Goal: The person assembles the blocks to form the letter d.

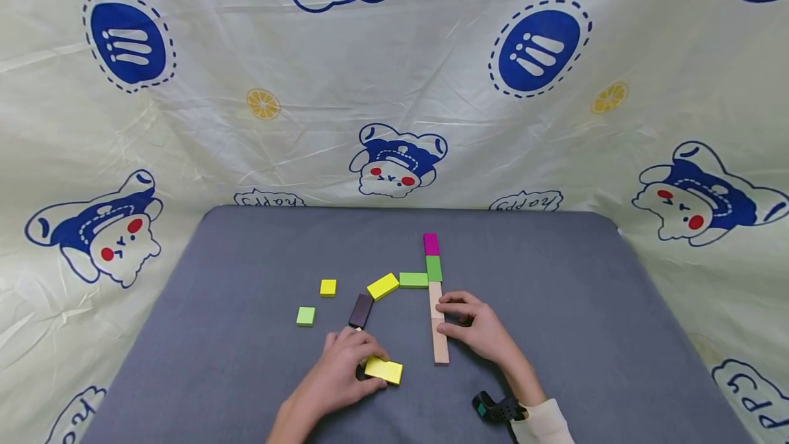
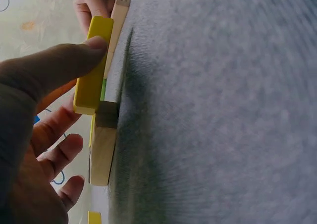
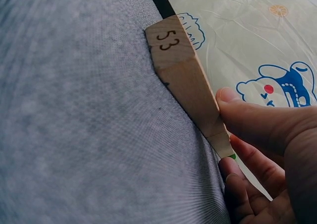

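Note:
My left hand (image 1: 335,372) pinches a yellow block (image 1: 385,371) between thumb and fingers, above the near end of a curved row. In the left wrist view, a plain wooden block (image 2: 103,154) lies under and beside this yellow block. The row continues with a dark block (image 1: 361,311), another yellow block (image 1: 383,286) and a green block (image 1: 414,280). My right hand (image 1: 483,331) touches the right side of a straight line with thumb and fingertips. That line has two wooden blocks, the nearer one (image 1: 440,348) marked 53, then a green block (image 1: 434,268) and a magenta block (image 1: 431,244).
Left of the row lie a small yellow block (image 1: 328,288) and a light green block (image 1: 305,316), apart from each other. Everything stands on a grey cloth-covered table (image 1: 555,279). A printed white sheet (image 1: 320,74) hangs behind it. A black band (image 1: 498,408) circles the right wrist.

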{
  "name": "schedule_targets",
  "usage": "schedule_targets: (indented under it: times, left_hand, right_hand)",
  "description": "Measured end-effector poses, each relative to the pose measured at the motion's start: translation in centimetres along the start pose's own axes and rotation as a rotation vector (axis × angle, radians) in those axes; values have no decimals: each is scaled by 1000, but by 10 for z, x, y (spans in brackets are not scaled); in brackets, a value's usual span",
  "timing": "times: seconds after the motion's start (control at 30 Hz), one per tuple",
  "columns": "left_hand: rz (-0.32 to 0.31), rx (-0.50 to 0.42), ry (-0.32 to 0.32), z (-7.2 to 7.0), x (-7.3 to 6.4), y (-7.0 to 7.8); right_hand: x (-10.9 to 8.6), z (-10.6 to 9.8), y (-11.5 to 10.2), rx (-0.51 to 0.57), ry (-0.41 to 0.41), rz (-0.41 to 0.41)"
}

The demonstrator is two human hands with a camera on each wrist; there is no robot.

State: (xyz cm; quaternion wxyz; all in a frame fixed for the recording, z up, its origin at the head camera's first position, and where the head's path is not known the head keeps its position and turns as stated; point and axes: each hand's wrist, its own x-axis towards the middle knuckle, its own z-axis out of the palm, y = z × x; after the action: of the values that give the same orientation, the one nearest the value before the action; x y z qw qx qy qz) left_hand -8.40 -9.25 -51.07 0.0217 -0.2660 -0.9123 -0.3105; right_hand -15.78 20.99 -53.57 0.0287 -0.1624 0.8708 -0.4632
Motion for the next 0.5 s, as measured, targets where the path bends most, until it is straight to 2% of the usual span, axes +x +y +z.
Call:
schedule_targets:
  times: [0.23,0.4,0.5]
  left_hand:
    - [1,6,-88,1,4,1]
    - [-45,-7,-189,1,6,0]
    - [-52,-12,-196,2,6,-2]
  right_hand:
    - [0,0,0,2,1,-13]
    - [0,-1,0,2,4,-20]
    - [0,-1,-1,3,1,-17]
